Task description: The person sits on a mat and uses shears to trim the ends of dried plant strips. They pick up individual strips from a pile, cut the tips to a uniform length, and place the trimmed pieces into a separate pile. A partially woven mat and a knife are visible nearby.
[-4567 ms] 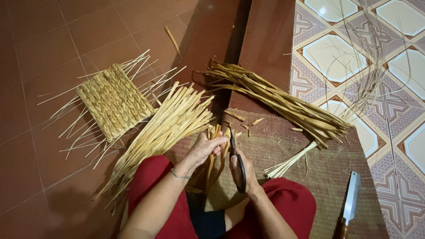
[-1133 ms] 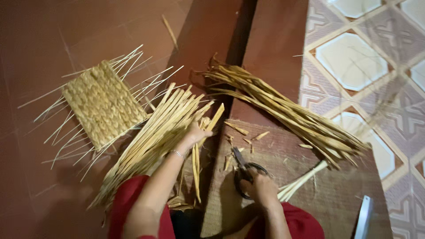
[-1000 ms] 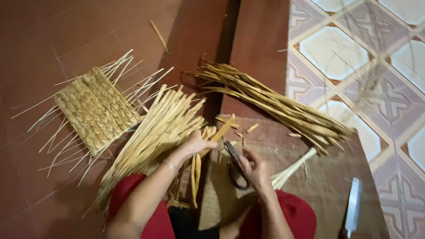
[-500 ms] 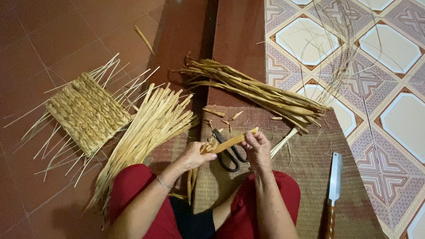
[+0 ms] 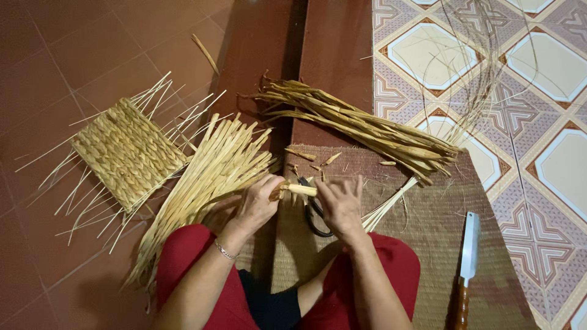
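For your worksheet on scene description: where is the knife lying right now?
In the head view, the knife lies on the woven mat at the person's right, beyond the right knee, blade pointing away, near the patterned tiles.
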